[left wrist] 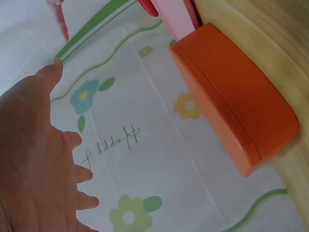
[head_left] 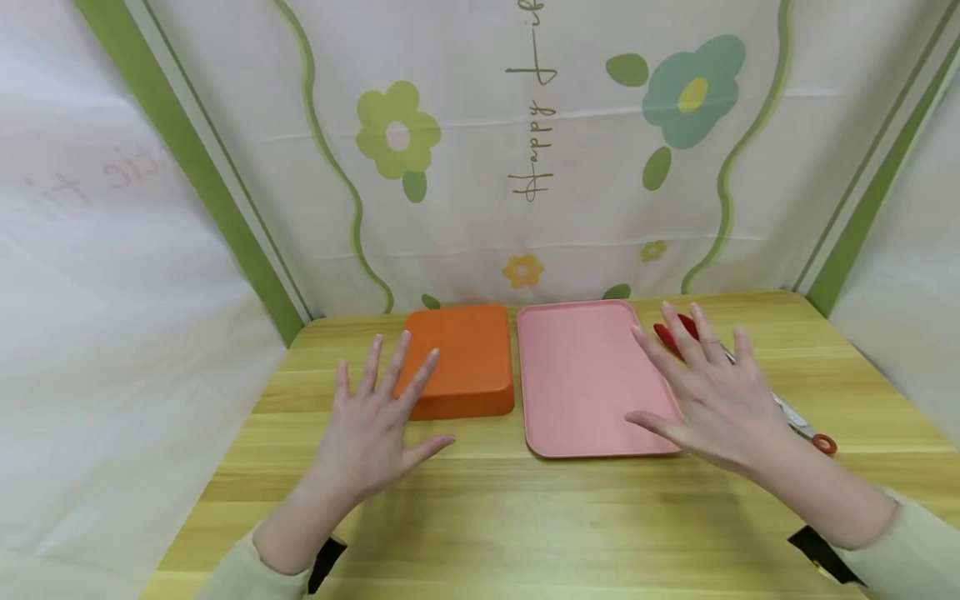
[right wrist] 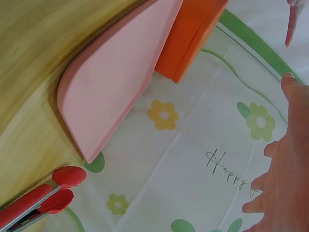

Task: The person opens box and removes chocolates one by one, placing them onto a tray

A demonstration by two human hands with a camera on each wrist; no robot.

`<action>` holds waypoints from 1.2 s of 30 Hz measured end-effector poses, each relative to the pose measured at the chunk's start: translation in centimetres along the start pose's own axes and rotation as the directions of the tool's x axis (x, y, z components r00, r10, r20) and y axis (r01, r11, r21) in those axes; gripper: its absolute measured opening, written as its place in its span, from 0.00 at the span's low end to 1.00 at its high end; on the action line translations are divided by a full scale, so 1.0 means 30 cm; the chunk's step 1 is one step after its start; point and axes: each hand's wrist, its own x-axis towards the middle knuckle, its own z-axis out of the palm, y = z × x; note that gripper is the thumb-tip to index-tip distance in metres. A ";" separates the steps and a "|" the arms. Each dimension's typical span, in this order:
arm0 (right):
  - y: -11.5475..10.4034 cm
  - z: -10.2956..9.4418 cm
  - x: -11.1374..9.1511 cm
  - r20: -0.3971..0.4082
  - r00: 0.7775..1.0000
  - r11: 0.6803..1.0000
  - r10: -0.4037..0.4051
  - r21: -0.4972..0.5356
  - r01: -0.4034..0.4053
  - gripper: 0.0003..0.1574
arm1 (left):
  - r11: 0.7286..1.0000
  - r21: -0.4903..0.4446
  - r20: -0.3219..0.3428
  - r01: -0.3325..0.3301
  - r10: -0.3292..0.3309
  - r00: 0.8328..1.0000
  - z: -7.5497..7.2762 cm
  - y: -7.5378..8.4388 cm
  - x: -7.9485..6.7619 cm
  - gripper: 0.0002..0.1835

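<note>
My left hand [head_left: 366, 432] is held above the table with its fingers spread, near the front left corner of an orange box [head_left: 461, 354]. The box has rounded corners, and a seam runs round its side in the left wrist view. Also spread and holding nothing, my right hand [head_left: 716, 407] hovers over the right edge of a pink rectangular tray [head_left: 588, 383]. Behind and below that hand lie tongs [right wrist: 70, 176] with red tips and metal arms; the hand hides their middle in the head view. A red ring [head_left: 823, 443] marks their handle end.
All of these stand on a light wooden table [head_left: 525, 525]. A white curtain [head_left: 465, 225] printed with flowers hangs right behind the table, with more white cloth [head_left: 112, 292] at the left and right. Box and tray sit side by side with a narrow gap.
</note>
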 end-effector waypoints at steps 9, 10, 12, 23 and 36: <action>-0.020 0.021 0.057 -0.092 0.994 0.998 -0.058 0.032 0.061 0.60 | 1.000 -0.011 -0.009 0.021 -0.021 1.000 0.003 -0.029 0.000 0.56; -0.022 0.024 0.064 -0.097 0.993 0.997 -0.061 0.036 0.065 0.60 | 0.999 -0.023 -0.013 0.027 -0.028 1.000 0.004 -0.034 0.000 0.56; -0.029 0.028 0.076 -0.084 0.995 0.997 -0.058 0.044 0.061 0.60 | 0.998 -0.044 -0.011 0.044 -0.044 0.999 0.007 -0.045 0.000 0.55; -0.065 0.059 0.124 0.073 0.997 0.994 0.005 0.113 -0.013 0.61 | 0.991 -0.082 0.019 0.106 -0.105 0.994 0.039 -0.099 -0.005 0.54; -0.107 0.133 0.171 0.165 0.986 0.967 0.030 0.243 -0.070 0.59 | 0.978 -0.137 0.063 0.155 -0.147 0.987 0.100 -0.132 0.001 0.52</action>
